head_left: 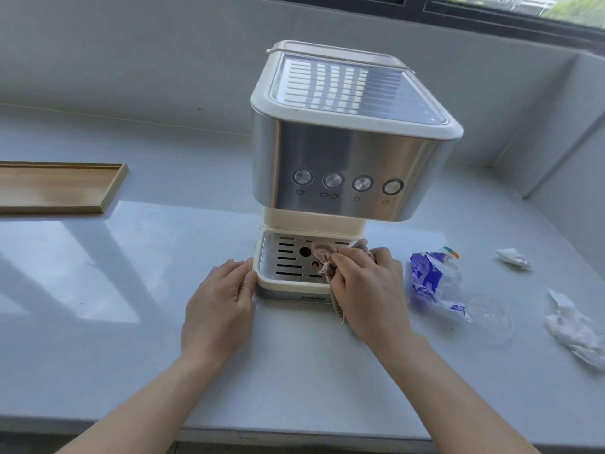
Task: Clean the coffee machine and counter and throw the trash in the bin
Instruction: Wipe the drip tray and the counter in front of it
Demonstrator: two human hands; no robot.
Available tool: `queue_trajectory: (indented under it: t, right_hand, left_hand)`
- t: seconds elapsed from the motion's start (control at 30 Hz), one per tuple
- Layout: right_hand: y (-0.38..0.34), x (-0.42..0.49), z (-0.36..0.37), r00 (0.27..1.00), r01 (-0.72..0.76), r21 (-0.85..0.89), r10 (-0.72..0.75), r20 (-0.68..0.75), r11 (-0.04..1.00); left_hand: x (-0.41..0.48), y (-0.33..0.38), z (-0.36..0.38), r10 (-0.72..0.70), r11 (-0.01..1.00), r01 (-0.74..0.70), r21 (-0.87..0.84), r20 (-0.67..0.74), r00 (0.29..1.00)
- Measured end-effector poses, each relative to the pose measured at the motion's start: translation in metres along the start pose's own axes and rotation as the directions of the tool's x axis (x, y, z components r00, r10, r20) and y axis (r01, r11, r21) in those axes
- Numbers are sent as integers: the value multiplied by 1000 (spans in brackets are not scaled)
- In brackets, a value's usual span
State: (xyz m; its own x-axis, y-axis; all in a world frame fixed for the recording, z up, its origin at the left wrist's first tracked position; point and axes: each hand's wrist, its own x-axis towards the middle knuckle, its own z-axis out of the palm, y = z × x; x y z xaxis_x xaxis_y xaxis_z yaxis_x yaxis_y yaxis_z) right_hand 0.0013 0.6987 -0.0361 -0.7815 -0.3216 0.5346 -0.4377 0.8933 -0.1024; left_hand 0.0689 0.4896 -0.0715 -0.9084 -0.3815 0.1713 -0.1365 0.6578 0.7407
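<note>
Right hand is closing around a bunched beige cloth and pressing it onto the slotted metal drip tray at the foot of the cream and brushed-steel coffee machine; one end of the cloth is trailing over the tray's near edge. Left hand is lying open and flat, fingertips resting against the tray's left corner, probably bracing the machine so the rubbing does not push it sideways. Standing upright near the middle of the pale grey worktop, the machine is facing the person with its button row nearest, its long axis vertical. To its right, trash is waiting: a crumpled blue and clear plastic wrapper, a clear plastic lid, and two wads of white tissue. Far left, a shallow wooden tray is lying flat.
</note>
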Motion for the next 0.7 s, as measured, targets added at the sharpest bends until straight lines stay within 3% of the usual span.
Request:
queue_trajectory:
  t: [0.2, 0.37, 0.5, 0.7]
  right_hand:
    - [-28, -19, -1, 989, 143, 64, -139, -57, 988]
    - [-41, -23, -9, 936, 338, 405, -348, -52, 849]
    - [-13, -51, -13, 971, 172, 518, -232, 52, 838]
    - [21, -74, -20, 979, -113, 303, 54, 195, 946]
  left_hand:
    - [0, 0, 2, -13, 999, 13, -33, -23, 1000]
    - [0, -3, -1, 6, 1000, -5, -17, 19, 1000]
    - [0, -3, 0, 8, 1000, -8, -6, 2, 1000]
    - [0, -4, 0, 38, 999, -38, 9, -11, 999]
